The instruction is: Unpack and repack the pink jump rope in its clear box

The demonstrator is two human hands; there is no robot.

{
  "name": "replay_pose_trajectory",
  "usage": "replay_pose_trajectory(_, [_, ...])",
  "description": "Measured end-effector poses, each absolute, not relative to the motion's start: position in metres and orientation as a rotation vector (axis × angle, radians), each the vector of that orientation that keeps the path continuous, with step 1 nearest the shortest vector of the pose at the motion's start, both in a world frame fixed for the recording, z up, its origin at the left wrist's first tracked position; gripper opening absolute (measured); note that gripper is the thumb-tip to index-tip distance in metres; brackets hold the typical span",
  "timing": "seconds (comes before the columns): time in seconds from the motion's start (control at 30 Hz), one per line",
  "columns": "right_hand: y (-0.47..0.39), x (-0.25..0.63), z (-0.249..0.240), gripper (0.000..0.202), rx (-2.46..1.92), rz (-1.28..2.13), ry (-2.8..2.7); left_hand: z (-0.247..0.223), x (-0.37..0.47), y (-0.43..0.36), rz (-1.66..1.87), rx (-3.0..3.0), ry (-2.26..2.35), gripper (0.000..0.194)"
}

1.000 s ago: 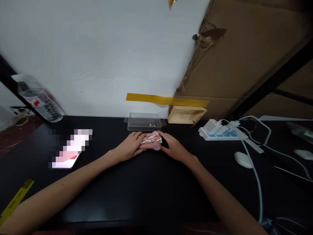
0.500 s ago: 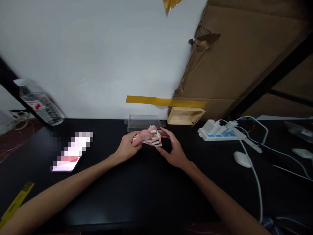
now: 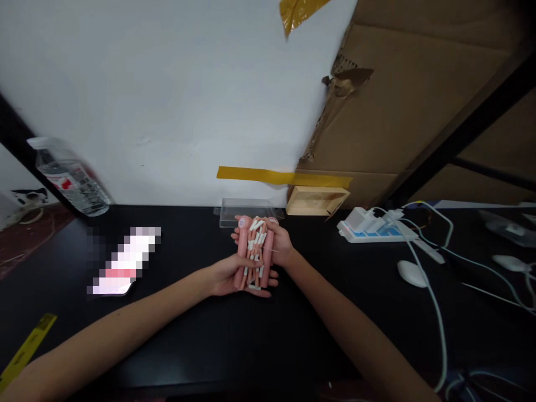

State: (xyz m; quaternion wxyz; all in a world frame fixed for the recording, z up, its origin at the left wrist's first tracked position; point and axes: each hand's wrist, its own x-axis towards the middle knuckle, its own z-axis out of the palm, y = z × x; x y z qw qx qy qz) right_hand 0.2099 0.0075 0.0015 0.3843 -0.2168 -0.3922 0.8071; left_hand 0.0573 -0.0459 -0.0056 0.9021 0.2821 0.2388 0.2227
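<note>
A beaded jump rope (image 3: 257,245) is bundled up between my hands above the black table, its pink and white segments folded between two upright pink handles. Low on the bundle, my left hand (image 3: 226,275) grips it from the left, its thumb lying across the beads and fingers beneath. From the right, my right hand (image 3: 280,243) wraps the upper part by the right-hand handle, with some of its fingers showing past the left side. A thin pale strand sticks out over my right fingers. Just behind the bundle lies a clear plastic box (image 3: 238,211).
A phone (image 3: 125,262) lies lit at left, near a water bottle (image 3: 75,181) against the wall. A shallow tan box (image 3: 317,199) stands at the back. To the right are a power strip (image 3: 372,228), white cables and a white mouse (image 3: 412,273).
The jump rope has been turned so its handles stand upright toward me. My right hand has closed round its upper part, and my left hand has shifted to the lower part.
</note>
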Motion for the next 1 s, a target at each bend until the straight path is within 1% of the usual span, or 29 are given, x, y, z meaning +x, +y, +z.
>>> replay_pose_trajectory(0.13, [0.009, 0.216, -0.003, 0.055, -0.6, 2.112, -1.022, -0.01, 0.062, -0.047, 0.458, 0.601, 0.493, 0.034])
replay_pose_trajectory(0.3, [0.011, 0.216, -0.007, 0.043, -0.634, 1.994, -1.019, -0.01, 0.063, -0.043, 0.582, 0.533, 0.471, 0.038])
replay_pose_trajectory(0.47, [0.01, 0.218, -0.009, 0.038, -0.559, 2.035, -1.071, -0.012, 0.061, -0.041, 0.543, 0.584, 0.433, 0.04])
replay_pose_trajectory(0.67, [0.003, 0.216, -0.006, 0.037, -0.618, 2.003, -1.17, -0.007, 0.06, -0.048, 0.571, 0.696, 0.564, 0.05])
replay_pose_trajectory(0.77, [0.004, 0.214, 0.003, 0.046, -0.552, 2.025, -1.192, -0.002, 0.062, -0.05, 0.591, 0.724, 0.616, 0.051])
replay_pose_trajectory(0.9, [0.013, 0.211, 0.017, 0.081, -0.393, 2.131, -1.094, 0.003, 0.066, -0.046, 0.627, 0.697, 0.596, 0.045])
replay_pose_trajectory(0.93, [0.016, 0.21, 0.019, 0.085, -0.394, 2.139, -1.069, 0.003, 0.066, -0.044, 0.627, 0.685, 0.599, 0.043])
replay_pose_trajectory(1.0, [0.019, 0.207, 0.02, 0.084, -0.429, 2.121, -1.05, 0.0, 0.066, -0.04, 0.601, 0.652, 0.627, 0.037])
